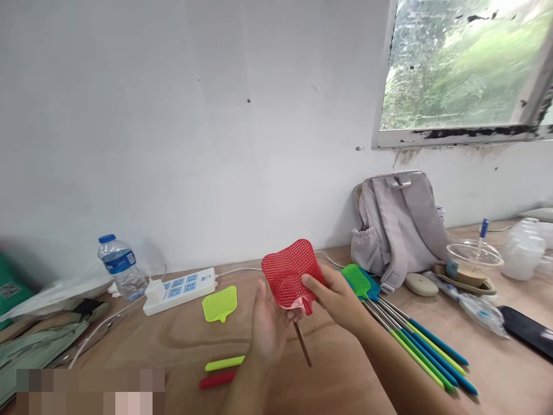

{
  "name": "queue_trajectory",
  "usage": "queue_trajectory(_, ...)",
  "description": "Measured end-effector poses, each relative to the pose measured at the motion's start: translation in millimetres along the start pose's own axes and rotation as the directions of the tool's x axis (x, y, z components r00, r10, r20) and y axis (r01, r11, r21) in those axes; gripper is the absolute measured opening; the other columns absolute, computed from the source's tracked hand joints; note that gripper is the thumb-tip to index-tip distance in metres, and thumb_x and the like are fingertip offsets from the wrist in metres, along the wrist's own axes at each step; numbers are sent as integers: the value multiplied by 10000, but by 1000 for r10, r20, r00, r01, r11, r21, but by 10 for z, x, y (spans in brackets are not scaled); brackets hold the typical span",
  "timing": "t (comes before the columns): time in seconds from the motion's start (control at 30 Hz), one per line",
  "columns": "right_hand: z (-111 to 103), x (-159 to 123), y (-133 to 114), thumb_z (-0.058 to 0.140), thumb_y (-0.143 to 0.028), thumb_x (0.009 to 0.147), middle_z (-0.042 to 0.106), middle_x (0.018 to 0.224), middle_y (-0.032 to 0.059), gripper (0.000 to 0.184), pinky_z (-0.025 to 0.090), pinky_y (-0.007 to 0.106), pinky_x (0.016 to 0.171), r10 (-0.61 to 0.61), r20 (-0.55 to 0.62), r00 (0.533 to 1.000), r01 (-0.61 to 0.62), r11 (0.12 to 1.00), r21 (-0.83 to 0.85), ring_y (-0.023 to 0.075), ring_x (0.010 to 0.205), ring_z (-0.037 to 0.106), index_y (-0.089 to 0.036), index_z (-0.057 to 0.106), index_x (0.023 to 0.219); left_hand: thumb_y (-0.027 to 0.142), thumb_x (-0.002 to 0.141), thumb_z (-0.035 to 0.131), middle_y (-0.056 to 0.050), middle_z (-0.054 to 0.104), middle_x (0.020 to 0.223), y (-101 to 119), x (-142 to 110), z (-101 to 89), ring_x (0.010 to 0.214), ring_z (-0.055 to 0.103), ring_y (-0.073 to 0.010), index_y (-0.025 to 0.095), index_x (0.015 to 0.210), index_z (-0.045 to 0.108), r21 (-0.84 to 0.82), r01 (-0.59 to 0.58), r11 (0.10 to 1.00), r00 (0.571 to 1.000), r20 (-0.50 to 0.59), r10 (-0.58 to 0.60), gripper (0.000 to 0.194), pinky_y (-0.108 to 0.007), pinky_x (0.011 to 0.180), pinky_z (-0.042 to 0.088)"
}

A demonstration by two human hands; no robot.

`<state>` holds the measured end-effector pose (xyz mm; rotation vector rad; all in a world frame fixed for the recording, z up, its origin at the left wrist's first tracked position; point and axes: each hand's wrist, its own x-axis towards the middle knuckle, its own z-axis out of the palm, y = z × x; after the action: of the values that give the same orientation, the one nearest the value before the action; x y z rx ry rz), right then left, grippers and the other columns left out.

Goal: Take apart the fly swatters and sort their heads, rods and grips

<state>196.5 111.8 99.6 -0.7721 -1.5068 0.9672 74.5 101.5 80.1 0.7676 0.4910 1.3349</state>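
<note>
Both my hands pinched the red swatter head, left grip and right grip; bottle label was too blurry to read.

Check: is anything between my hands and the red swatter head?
Nothing visible. Both the left hand and right hand already grip the red swatter head; its thin rod hangs below, clear of the table.

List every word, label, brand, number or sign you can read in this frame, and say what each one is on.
Nothing can be read.
Water bottle: blue label, print too blurred.
Power strip: blue socket panels, markings too small.
Green item at the left edge: square code-like patch, blurred.
Plastic cup: small blue sticker, unreadable.
Red swatter head in both hands: no text.
</note>
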Motion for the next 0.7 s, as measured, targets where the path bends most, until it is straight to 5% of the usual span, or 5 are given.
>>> queue_trajectory(0.2, 146, -100, 144, 633, -402, 730, 554, 791, -6, 270, 345, 199, 505, 31, 200, 979, 46, 929, -367, 102, 578, 446, -194, 529, 866, 387, 733, 634, 16, 597, 649, 243, 84, -86, 496, 496, -94, 160, 779, 583, -81, -133, 988, 943, -316, 101, 237, -215, 453, 364)
queue_trajectory(0.27, 182, -124, 188, 702, -351, 663, 525, 735, -41, 345, 319, 185, 476, 56, 293, 954, 73, 908, -413, 89, 537, 422, -211, 511, 915, 357, 735, 632, 41, 571, 601, 339, 114, -142, 437, 457, -77, 175, 719, 556, -142, -191, 971, 935, -329, 136, 198, -207, 413, 348)
queue_trajectory(0.4, 352, -142, 396, 553, -228, 783, 410, 521, -95, 103, 291, 165, 445, 18, 329, 944, 98, 938, -332, 82, 458, 406, -219, 492, 865, 330, 758, 586, 37, 577, 614, 511, 164, -267, 454, 484, -85, 187, 708, 536, -137, -234, 962, 939, -286, 188, 159, -215, 427, 383)
queue_trajectory(0.57, 524, -88, 917, 481, -175, 783, 515, 589, -64, 97, 330, 169, 449, 31, 129, 991, 22, 918, -396, 83, 459, 475, -209, 488, 874, 275, 763, 460, -31, 645, 722, 740, 287, -681, 704, 612, -177, 173, 785, 582, 394, -225, 891, 732, -536, 422, 161, -265, 564, 478)
queue_trajectory(0.7, 449, 29, 1330, 493, -95, 702, 511, 566, -49, 117, 350, 189, 469, 88, -14, 996, -84, 878, -472, 99, 459, 481, -188, 493, 772, 165, 756, 423, 9, 593, 631, 911, 330, -1228, 557, 568, -132, 160, 747, 556, 531, -72, 844, 657, -611, 441, 134, -229, 481, 440)
